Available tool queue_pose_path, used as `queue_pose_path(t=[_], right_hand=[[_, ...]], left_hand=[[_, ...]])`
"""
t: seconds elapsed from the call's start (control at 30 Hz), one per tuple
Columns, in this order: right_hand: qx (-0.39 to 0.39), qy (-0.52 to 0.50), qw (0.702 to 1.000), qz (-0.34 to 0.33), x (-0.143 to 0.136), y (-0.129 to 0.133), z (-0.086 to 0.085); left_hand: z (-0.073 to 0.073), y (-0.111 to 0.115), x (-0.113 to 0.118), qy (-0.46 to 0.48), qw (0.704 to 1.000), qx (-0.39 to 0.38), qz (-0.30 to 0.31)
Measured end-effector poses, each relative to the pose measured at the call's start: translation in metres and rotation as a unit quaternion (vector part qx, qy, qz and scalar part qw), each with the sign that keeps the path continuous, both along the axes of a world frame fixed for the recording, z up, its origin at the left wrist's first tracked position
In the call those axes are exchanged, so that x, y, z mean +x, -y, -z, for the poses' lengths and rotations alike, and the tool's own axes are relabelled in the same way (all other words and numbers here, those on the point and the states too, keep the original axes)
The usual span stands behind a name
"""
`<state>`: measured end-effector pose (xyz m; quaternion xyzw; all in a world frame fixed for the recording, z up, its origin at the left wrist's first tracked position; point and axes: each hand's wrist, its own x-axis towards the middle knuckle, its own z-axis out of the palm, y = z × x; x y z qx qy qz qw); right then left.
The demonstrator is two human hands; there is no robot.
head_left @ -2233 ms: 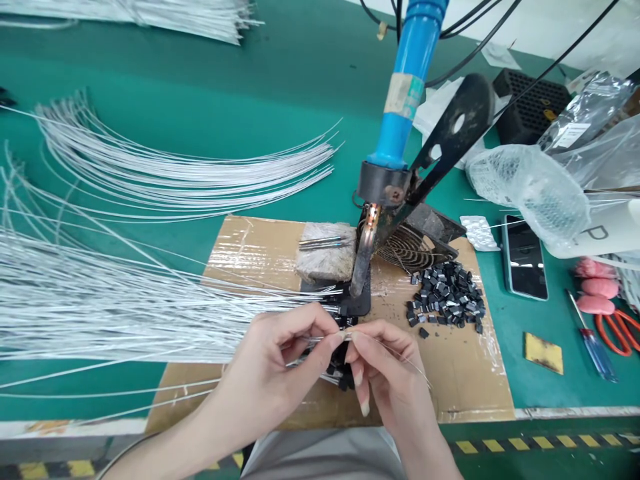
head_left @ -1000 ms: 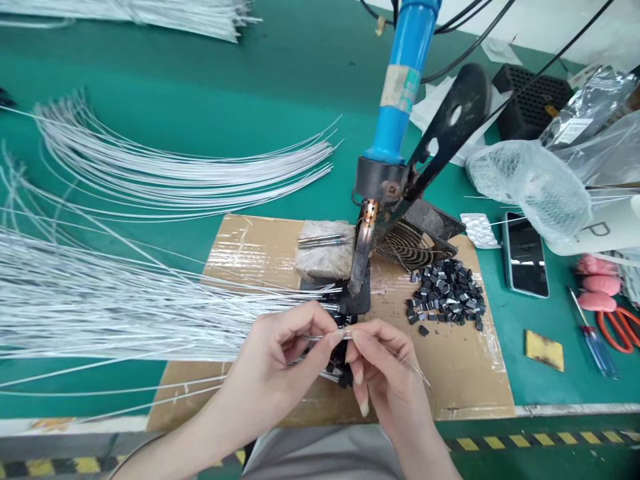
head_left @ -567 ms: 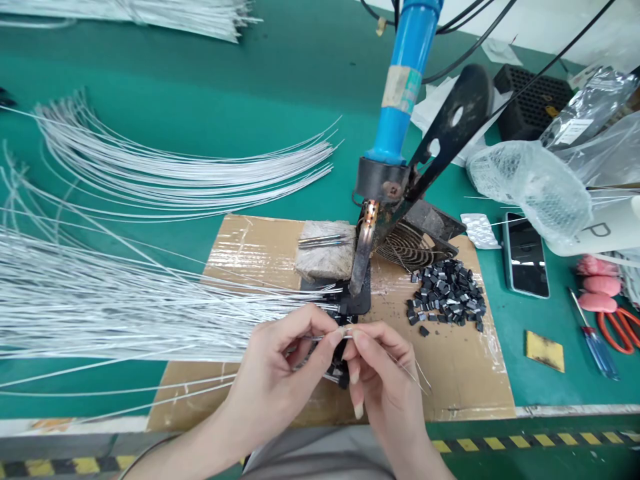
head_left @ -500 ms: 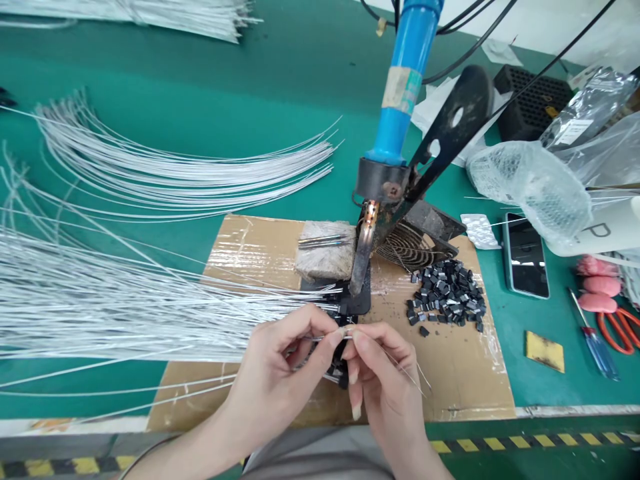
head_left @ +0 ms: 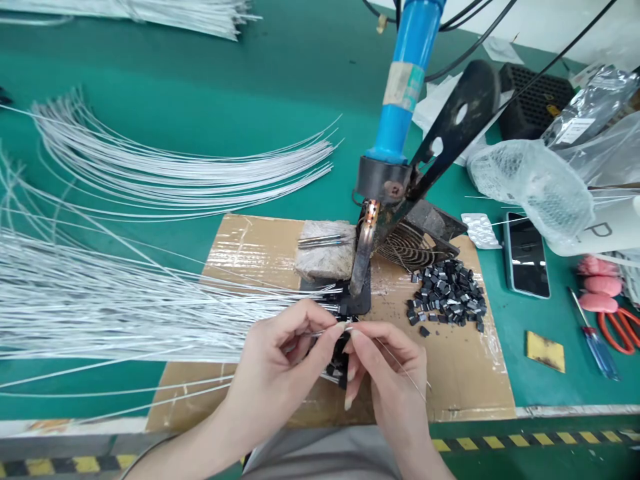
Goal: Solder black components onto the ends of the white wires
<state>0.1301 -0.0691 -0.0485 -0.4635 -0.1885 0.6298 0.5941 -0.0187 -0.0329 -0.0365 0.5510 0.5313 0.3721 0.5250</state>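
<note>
My left hand point(head_left: 290, 367) and my right hand point(head_left: 390, 367) meet fingertip to fingertip over the cardboard point(head_left: 470, 380). Each pinches the same thin wire point(head_left: 407, 378), whose loose ends stick out past my right hand. What sits right between the fingertips is too small to make out. Behind and to the left lies a broad bundle of white wires point(head_left: 125, 307), their ends reaching a black holder point(head_left: 338, 363) partly hidden by my hands. Just above my fingers hangs the tip of a blue soldering iron point(head_left: 367, 240) on a black bracket.
A pile of small black connectors point(head_left: 447, 297) lies right of the iron, below a round fan guard point(head_left: 413, 243). A worn pad point(head_left: 325, 250) is on the left. Farther right are a phone point(head_left: 527, 257), a yellow sponge point(head_left: 545, 351), a screwdriver point(head_left: 597, 347) and orange-handled scissors point(head_left: 617, 330).
My hands stay pinched together in nearly the same place. The right-hand fingers have shifted slightly, and the wire ends beyond them now lie closer together.
</note>
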Motion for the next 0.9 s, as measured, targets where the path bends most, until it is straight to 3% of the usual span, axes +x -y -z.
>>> queue_pose_path(t=[0.27, 0.7, 0.9], right_hand=[[-0.001, 0.006, 1.000, -0.003, 0.000, 0.000, -0.003], [-0.016, -0.015, 1.000, 0.000, 0.002, -0.001, -0.005], [-0.057, -0.052, 0.995, -0.062, 0.014, -0.004, -0.008]], left_hand=[[0.003, 0.003, -0.001, -0.003, 1.000, 0.026, 0.004], [-0.004, 0.004, 0.001, -0.057, 0.994, 0.086, 0.023], [-0.007, 0.002, 0.000, -0.089, 0.990, 0.103, 0.042]])
